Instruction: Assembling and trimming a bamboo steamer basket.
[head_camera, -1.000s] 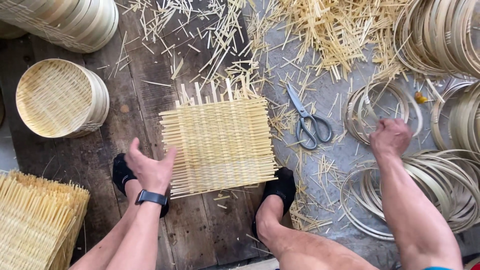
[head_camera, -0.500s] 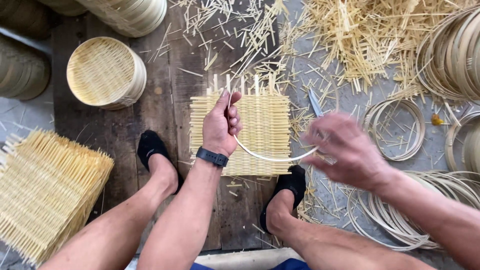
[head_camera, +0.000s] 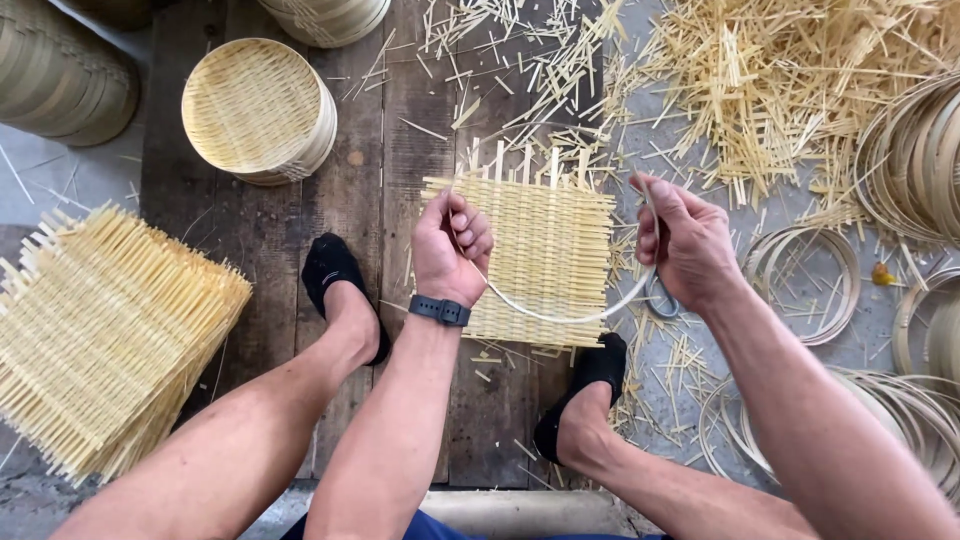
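Bamboo strip (head_camera: 560, 315), thin and pale, bows between both fists above the woven mat (head_camera: 540, 260) on the floorboards. Left hand (head_camera: 450, 245) and right hand (head_camera: 685, 240) pinch its ends (fingers closed); over-bending could snap it, or one end could spring free.

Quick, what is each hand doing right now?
Left hand: closed on one end of a thin bamboo strip.
Right hand: closed on the strip's other end, bending it into a curve.

Dark weathered floor planks (head_camera: 370, 200) beside grey concrete (head_camera: 90, 180), evenly daylit
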